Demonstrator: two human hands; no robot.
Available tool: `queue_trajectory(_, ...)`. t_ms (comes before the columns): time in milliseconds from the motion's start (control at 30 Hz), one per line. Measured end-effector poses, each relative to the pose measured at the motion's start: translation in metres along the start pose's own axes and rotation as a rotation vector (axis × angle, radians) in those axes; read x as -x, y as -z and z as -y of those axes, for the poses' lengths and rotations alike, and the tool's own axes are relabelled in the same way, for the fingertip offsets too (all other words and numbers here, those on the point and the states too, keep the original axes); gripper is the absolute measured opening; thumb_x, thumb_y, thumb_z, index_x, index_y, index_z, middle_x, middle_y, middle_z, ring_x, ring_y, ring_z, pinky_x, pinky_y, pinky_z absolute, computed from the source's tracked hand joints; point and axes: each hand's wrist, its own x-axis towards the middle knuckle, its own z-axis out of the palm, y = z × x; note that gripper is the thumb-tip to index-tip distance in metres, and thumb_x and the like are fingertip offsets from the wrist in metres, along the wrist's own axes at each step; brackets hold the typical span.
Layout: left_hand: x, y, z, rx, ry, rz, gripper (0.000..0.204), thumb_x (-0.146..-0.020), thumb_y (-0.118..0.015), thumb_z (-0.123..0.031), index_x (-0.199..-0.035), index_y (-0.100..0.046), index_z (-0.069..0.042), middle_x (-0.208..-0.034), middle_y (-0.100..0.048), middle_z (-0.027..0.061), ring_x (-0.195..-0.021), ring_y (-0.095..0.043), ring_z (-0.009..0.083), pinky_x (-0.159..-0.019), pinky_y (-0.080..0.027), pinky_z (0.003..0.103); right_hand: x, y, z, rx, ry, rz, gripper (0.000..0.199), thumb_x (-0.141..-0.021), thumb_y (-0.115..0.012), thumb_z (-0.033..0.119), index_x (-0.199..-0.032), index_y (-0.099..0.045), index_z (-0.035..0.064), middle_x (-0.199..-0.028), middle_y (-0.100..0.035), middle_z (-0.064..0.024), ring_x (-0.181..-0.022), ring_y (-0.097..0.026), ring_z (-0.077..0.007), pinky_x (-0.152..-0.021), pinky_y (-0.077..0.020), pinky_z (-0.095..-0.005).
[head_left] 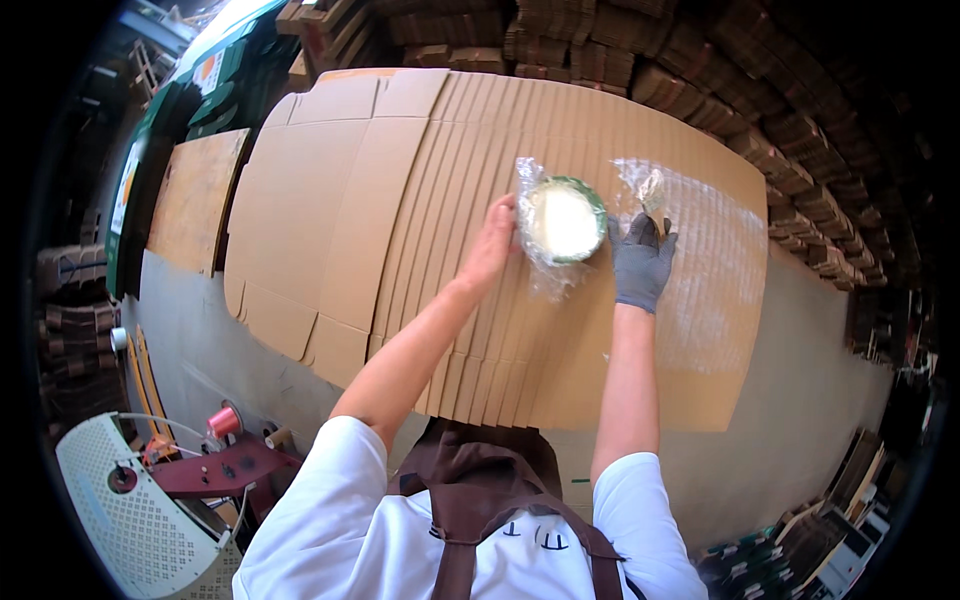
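- Gloved right hand point(641, 262) keeps a clenched grip on a paste brush point(654, 194), its bristles on the fanned cardboard sheets point(480, 130).
- Bare left hand point(491, 243) rests fingers on the rim of a green glue bowl point(562, 220) lined with plastic film, without closing on it.
- Bowl sits on the overlapped sheets covering the worktop point(200, 345); wet glue shines right of the brush.

Flattened brown cartons point(400, 210) fanned in overlapping rows across the table. More folded cartons point(700, 70) stacked in brown bundles along the far and right walls. Green packs point(215, 95) with white-and-orange labels point(208, 68) piled at far left. Another green stack point(760, 570) at lower right, partly in shadow.
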Motion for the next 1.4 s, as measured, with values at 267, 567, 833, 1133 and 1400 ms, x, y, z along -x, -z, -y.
queue_trajectory(267, -0.021, -0.013, 0.014, 0.164, 0.005, 0.098, 0.075, -0.098, -0.028, -0.065, -0.153, -0.024, -0.013, -0.146, -0.042, 0.0092, -0.134, -0.039, 0.0218, -0.107, -0.034, 0.036, -0.017, 0.002, -0.031, 0.369, 0.251, 0.031, 0.028, -0.106, -0.041, 0.024, -0.126, -0.042, 0.0035, -0.123, -0.054, -0.0211, -0.118, -0.051, -0.0275, -0.101, -0.0472, -0.0355)
queue_trajectory(567, -0.013, -0.013, 0.004, 0.164, -0.146, -0.014, 0.066, -0.104, -0.033, -0.051, -0.146, -0.033, 0.000, -0.146, -0.042, 0.0149, -0.138, -0.035, 0.0224, -0.115, -0.025, 0.033, -0.010, -0.001, -0.029, 0.196, 0.153, 0.128, 0.035, -0.102, -0.052, 0.030, -0.124, -0.049, 0.0023, -0.127, -0.052, -0.0231, -0.121, -0.050, -0.0323, -0.107, -0.0431, -0.0421)
queue_trajectory(833, -0.004, 0.068, -0.025, 0.177, -0.048, -0.067, 0.071, -0.100, -0.027, -0.064, -0.153, -0.028, -0.016, -0.147, -0.041, 0.0059, -0.135, -0.037, 0.0200, -0.110, -0.033, 0.044, -0.015, -0.034, -0.112, 0.012, -0.050, 0.104, 0.032, -0.099, -0.055, 0.027, -0.116, -0.057, 0.0001, -0.114, -0.062, -0.0227, -0.111, -0.058, -0.0328, -0.101, -0.0494, -0.0443)
queue_trajectory(1133, -0.004, 0.134, -0.039, 0.378, 0.120, -0.158, 0.068, -0.102, -0.029, -0.059, -0.152, -0.028, -0.013, -0.153, -0.036, 0.0078, -0.140, -0.033, 0.0230, -0.113, -0.030, 0.043, -0.021, -0.040, -0.194, 0.139, -0.065, 0.021, 0.033, -0.101, -0.052, 0.027, -0.117, -0.056, -0.0023, -0.113, -0.062, -0.0228, -0.108, -0.060, -0.0324, -0.101, -0.0491, -0.0456)
queue_trajectory(1400, -0.009, 0.152, -0.017, 0.459, 0.168, -0.226, 0.070, -0.101, -0.023, -0.063, -0.148, -0.033, -0.012, -0.148, -0.041, 0.0077, -0.133, -0.041, 0.0224, -0.104, -0.039, 0.044, 0.048, -0.145, -0.188, 1.322, 0.122, 0.367, 0.020, -0.098, -0.058, 0.016, -0.111, -0.061, 0.0013, -0.105, -0.067, -0.0089, -0.099, -0.065, -0.0213, -0.091, -0.0507, -0.0331)
